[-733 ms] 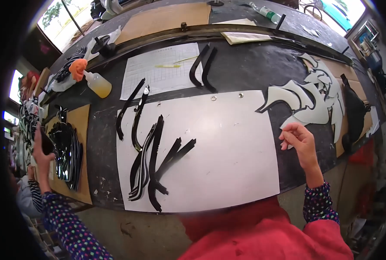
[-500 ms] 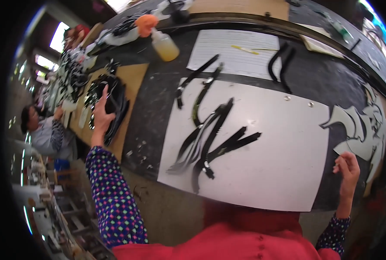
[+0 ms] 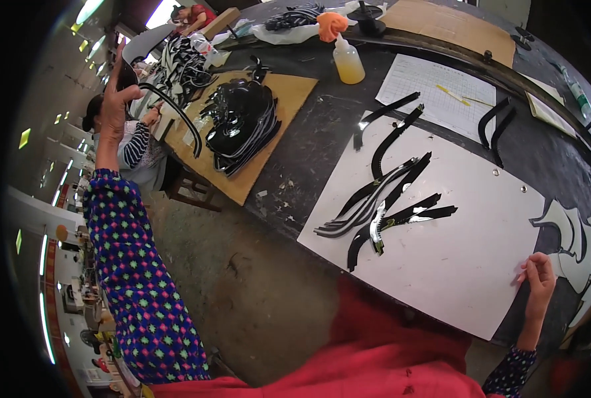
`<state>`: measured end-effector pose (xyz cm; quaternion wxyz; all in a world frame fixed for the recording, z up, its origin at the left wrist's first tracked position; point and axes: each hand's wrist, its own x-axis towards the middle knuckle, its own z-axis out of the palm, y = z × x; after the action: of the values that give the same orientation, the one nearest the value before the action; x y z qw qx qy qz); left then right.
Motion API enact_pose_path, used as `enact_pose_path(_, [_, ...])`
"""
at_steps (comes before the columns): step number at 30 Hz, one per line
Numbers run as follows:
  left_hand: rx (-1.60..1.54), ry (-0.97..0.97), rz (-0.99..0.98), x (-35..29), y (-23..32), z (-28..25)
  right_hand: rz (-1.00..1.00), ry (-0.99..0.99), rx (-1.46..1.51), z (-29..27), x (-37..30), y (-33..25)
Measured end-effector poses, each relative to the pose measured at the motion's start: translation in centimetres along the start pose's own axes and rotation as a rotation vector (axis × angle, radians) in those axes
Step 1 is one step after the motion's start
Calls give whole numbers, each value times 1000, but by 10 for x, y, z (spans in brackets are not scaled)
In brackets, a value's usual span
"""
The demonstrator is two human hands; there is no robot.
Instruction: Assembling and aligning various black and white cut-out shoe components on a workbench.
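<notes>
My left hand (image 3: pixel 114 106) is raised at the far left, closed on a thin curved black strip (image 3: pixel 176 109) that hangs from it to the right. A grey curved piece (image 3: pixel 146 44) shows at its fingertips; whether the hand grips that too is unclear. Below and to the right lies a pile of glossy black curved pieces (image 3: pixel 241 119) on a brown board (image 3: pixel 292 93). My right hand (image 3: pixel 539 278) is by the right edge of a white board (image 3: pixel 441 259), fingers curled together; anything inside them is hidden. Several black and grey strips (image 3: pixel 401 189) lie crossed on the white board.
A bottle of yellow liquid (image 3: pixel 348 64) with an orange cloth (image 3: pixel 333 25) stands at the back. Behind the board lies a printed sheet (image 3: pixel 435 89). Grey-white cut pieces (image 3: pixel 567 229) lie at the right. A co-worker (image 3: pixel 146 136) sits beyond the table's left end.
My left hand has risen from the black pile and moved left, now with a black strip in it. The view has turned left. My right hand stays near the board's right edge.
</notes>
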<state>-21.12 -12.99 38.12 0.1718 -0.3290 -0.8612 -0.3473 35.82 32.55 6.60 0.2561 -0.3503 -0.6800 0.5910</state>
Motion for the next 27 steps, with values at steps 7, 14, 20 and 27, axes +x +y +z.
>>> enact_pose_path(7, [99, -14, 65, 6, -8, 6, 24, -17, 24, -12, -8, 7])
enact_pose_path(14, [257, 57, 496, 6, -65, 47, 60, -8, 15, -18, -12, 8])
enact_pose_path(20, [58, -675, -30, -82, -172, 173, 13, 36, -26, -30, -17, 22])
enact_pose_path(27, [-420, -797, 583, -74, -186, 111, -13, -23, 4, -30, -11, 32])
